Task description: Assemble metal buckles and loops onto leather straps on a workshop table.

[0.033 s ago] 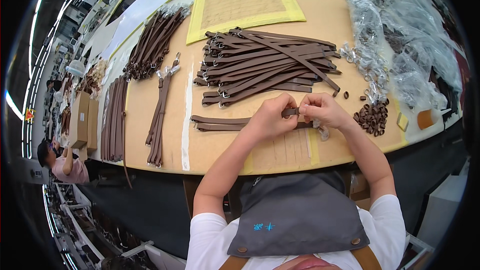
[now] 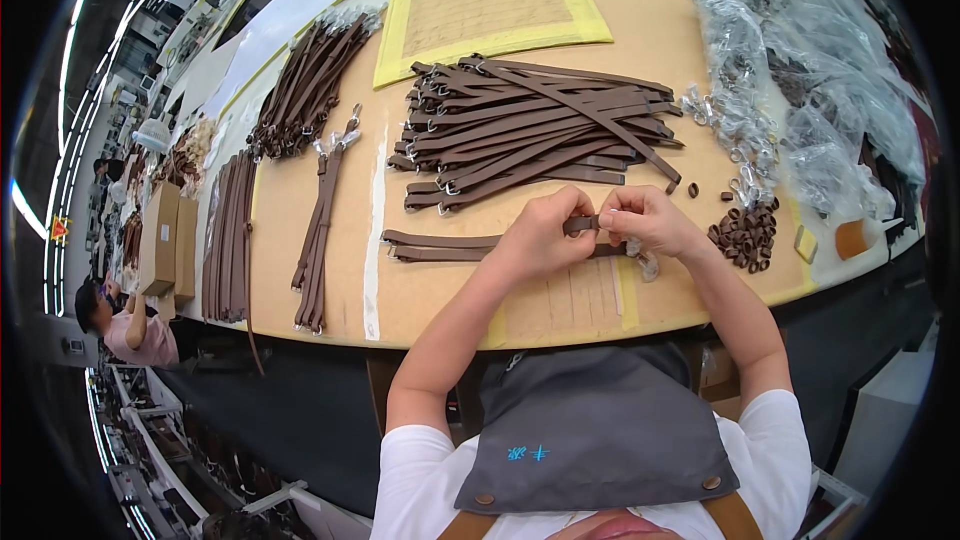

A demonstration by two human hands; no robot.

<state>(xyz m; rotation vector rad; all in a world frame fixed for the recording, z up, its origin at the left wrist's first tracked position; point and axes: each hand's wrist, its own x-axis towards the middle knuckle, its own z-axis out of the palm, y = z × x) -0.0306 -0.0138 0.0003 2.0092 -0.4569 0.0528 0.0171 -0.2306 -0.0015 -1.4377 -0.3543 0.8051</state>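
My left hand (image 2: 546, 234) is closed around a dark brown strap (image 2: 440, 239), whose far part lies out to the left on the table. A short dark end of it shows between my hands. My right hand (image 2: 648, 224) pinches at that end with thumb and fingertips; any small piece inside the pinch is hidden. Just below my hands runs a second brown strap (image 2: 440, 255). A plastic-wrapped metal fitting (image 2: 645, 262) hangs under my right hand. Beyond them lies a large pile of brown straps (image 2: 540, 130) with metal buckles at their left ends.
Right of my hands are a heap of small brown loops (image 2: 745, 237) and plastic-wrapped metal clasps (image 2: 748, 145). To the left lie a few crossed straps (image 2: 318, 230) and a row of flat straps (image 2: 230, 240). A yellow-edged board (image 2: 490, 10) sits at the back. Another person (image 2: 140, 335) works far left.
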